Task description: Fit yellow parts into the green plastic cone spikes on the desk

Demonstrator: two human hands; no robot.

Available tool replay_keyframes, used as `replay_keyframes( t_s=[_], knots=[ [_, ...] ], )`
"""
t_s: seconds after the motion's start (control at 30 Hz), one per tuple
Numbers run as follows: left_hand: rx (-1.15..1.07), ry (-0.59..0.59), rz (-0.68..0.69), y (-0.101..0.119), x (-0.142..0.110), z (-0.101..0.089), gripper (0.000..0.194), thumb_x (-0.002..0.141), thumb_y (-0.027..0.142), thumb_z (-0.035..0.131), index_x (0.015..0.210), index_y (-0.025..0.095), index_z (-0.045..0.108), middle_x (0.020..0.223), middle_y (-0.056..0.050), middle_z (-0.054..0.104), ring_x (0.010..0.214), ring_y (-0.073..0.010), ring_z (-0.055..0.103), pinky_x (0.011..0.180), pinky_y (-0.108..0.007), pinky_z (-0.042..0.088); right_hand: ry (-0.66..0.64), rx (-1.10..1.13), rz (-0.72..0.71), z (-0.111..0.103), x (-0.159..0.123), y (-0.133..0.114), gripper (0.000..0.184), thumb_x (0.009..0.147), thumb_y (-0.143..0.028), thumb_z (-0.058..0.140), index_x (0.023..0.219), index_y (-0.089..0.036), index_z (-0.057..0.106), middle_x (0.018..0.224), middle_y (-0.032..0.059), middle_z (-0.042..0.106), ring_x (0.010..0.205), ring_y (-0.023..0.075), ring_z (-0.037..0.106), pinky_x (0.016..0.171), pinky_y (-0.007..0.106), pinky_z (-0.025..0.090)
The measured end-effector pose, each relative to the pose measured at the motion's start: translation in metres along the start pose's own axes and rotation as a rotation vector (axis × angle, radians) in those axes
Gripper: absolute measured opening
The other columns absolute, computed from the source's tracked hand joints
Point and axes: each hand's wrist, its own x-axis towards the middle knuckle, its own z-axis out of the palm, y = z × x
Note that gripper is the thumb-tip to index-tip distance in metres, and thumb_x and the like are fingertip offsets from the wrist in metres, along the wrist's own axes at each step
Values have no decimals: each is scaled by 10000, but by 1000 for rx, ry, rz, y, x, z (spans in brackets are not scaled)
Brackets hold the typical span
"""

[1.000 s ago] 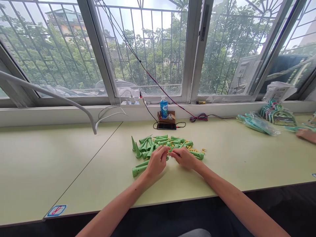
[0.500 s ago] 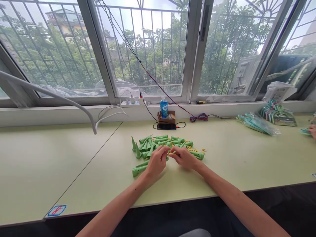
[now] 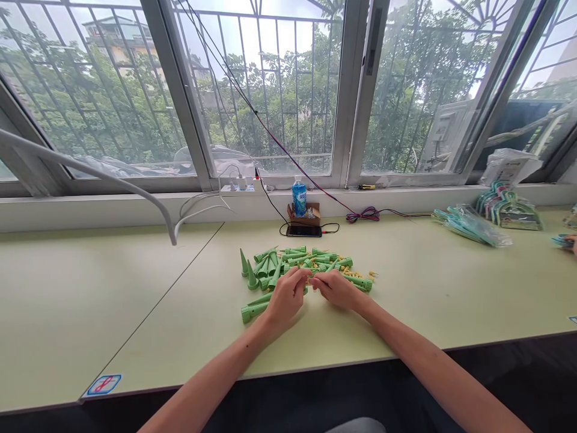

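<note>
Both my hands meet at the near edge of a pile of green plastic spikes (image 3: 274,267), cone-shaped with ridged caps. My left hand (image 3: 288,294) is closed in a pinch, its fingertips pointing toward the right hand; what it grips is hidden. Facing it, my right hand (image 3: 336,288) is closed too, thumb and forefinger together on something too small to make out. The fingertips of the two hands nearly touch. A capped green spike (image 3: 253,311) lies beside my left wrist. Small yellow pieces (image 3: 354,274) are scattered among the spikes, right of centre.
Behind the pile lie a phone (image 3: 304,231) with a cable and a small cardboard box (image 3: 311,215) with a blue bottle (image 3: 299,197). A white tube (image 3: 135,183) hangs at left. Bagged teal hangers (image 3: 473,225) and another person's hand (image 3: 574,243) are at right.
My right hand's fingers have shifted slightly and curled closer together near the left fingertips. The other person's hand at the far right has moved a little. The pile stays the same.
</note>
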Motion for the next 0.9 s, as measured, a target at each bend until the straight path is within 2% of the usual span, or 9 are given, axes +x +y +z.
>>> replay_keyframes(
  t_s=[0.1,0.23,0.33,0.47,0.63,0.8,0.9],
  knots=[
    [5,11,-6,0,1,0,231,943,107,420,980,182,636,828,-25,600,640,-108,507,579,-217,392,22,-8,27,-2,0,-5,368,995,-382,402,723,-184,553,553,-40,464,503,104,360,527,242,291],
    [17,43,-25,-1,2,1,224,944,113,426,967,186,636,809,-21,592,657,-115,510,586,-219,391,-1,57,60,-7,-2,-12,183,935,-378,535,936,-195,543,520,-84,429,474,101,345,499,230,268],
    [11,38,-28,-1,1,0,227,949,118,418,965,187,633,802,-19,584,650,-115,503,587,-222,393,-20,60,47,-7,-3,-12,133,927,-331,540,928,-199,530,521,-86,431,481,100,337,507,229,275],
    [-6,18,-18,1,1,0,238,946,109,406,970,187,630,808,-20,577,658,-115,511,596,-224,399,1,32,30,-3,-2,-6,225,951,-333,494,779,-193,529,573,-54,470,519,101,360,538,236,301],
    [-7,4,-3,2,1,0,252,944,100,395,968,188,629,800,-15,567,632,-108,500,587,-222,396,2,-15,9,0,0,-2,383,983,-359,429,644,-187,482,547,-46,439,519,100,327,533,241,285],
    [4,16,-12,1,1,0,243,941,101,402,975,186,627,816,-20,581,648,-111,512,593,-222,397,6,-7,37,-1,0,-4,382,992,-399,418,697,-184,530,571,-33,500,523,104,386,554,244,312],
    [15,40,-32,2,2,-1,233,946,113,405,959,188,625,804,-20,581,646,-114,507,595,-225,397,15,19,66,-3,-1,-8,241,961,-399,492,856,-191,552,528,-70,457,489,103,358,524,238,292]
  ],
)
